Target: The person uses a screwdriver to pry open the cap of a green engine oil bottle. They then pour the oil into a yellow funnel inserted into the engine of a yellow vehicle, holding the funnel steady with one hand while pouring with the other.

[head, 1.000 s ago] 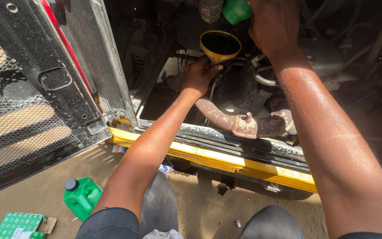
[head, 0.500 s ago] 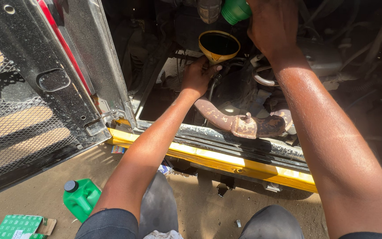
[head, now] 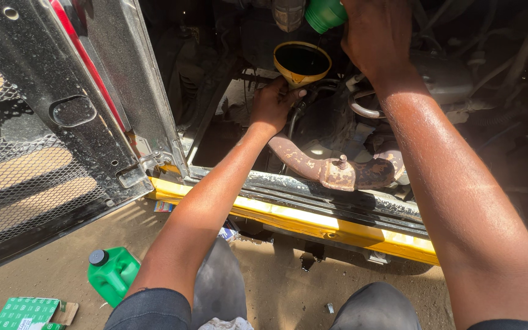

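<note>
A yellow funnel (head: pixel 300 61) with a dark oily inside stands in an engine bay. My left hand (head: pixel 271 104) grips the funnel's neck from below and steadies it. My right hand (head: pixel 377 36) is at the top of the view, closed around a green bottle (head: pixel 325 13) tipped mouth-down just above the funnel's right rim. Only the bottle's neck end shows past my fingers. A thin dark stream seems to run from it into the funnel.
A rusty exhaust pipe (head: pixel 331 168) lies below the funnel, behind a yellow frame rail (head: pixel 313 223). An open metal door with mesh (head: pixel 38 159) stands at left. On the dirt ground lie a green jug (head: pixel 112 273) and a green carton (head: pixel 25 313).
Barely anything differs. Both hands keep their holds on the funnel and the bottle, and the view has shifted only slightly.
</note>
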